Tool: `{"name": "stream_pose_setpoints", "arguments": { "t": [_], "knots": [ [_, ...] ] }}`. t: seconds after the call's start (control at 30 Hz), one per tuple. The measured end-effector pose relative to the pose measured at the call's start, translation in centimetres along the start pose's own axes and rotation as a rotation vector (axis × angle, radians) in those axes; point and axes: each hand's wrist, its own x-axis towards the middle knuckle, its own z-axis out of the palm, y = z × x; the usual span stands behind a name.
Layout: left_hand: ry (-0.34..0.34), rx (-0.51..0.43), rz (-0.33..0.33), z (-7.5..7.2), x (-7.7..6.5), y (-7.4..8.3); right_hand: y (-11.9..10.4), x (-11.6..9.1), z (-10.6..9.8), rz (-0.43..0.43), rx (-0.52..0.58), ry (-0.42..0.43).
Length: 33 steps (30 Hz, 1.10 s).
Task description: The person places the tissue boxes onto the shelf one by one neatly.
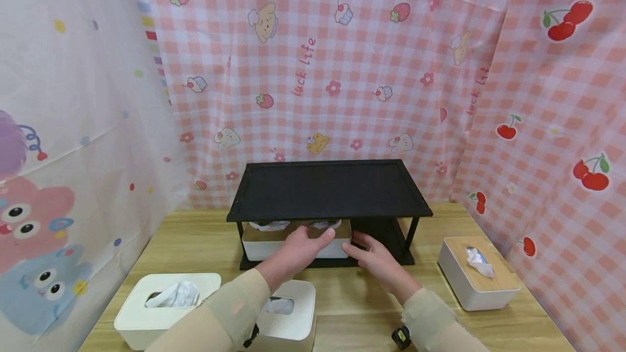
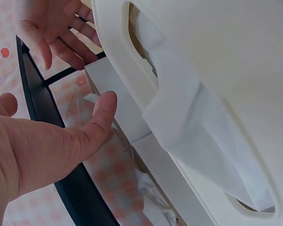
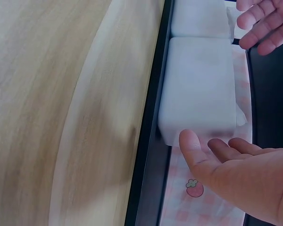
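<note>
Head view shows the left hand [image 1: 298, 249] and right hand [image 1: 377, 261] loosely spread by the right box [image 1: 335, 251] in the rack [image 1: 325, 189], where gentle, level pressure should keep it straight.

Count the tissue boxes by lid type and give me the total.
Wood-look lid: 3 (left shelf box, right shelf box, far-right box)
Plain white lid: 2 (front-left box, front-middle box)
Total: 5 tissue boxes
</note>
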Motion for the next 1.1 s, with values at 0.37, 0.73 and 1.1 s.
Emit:
{"name": "stream_pose_setpoints", "arguments": {
  "t": [0.37, 0.73, 1.1],
  "knots": [
    [0.024, 0.080, 0.054, 1.0, -1.2, -0.1, 0.6, -2.0, -1.2, 0.004, -0.091, 0.008],
    [0.044, 0.262, 0.172, 2.2, -2.6, -0.3, 1.5, -5.4, -3.3, -0.032, -0.287, 0.058],
    [0.082, 0.355, 0.233, 3.0, -4.1, 0.3, 1.7, -9.7, -6.1, -0.001, -0.348, 0.099]
  ]
}}
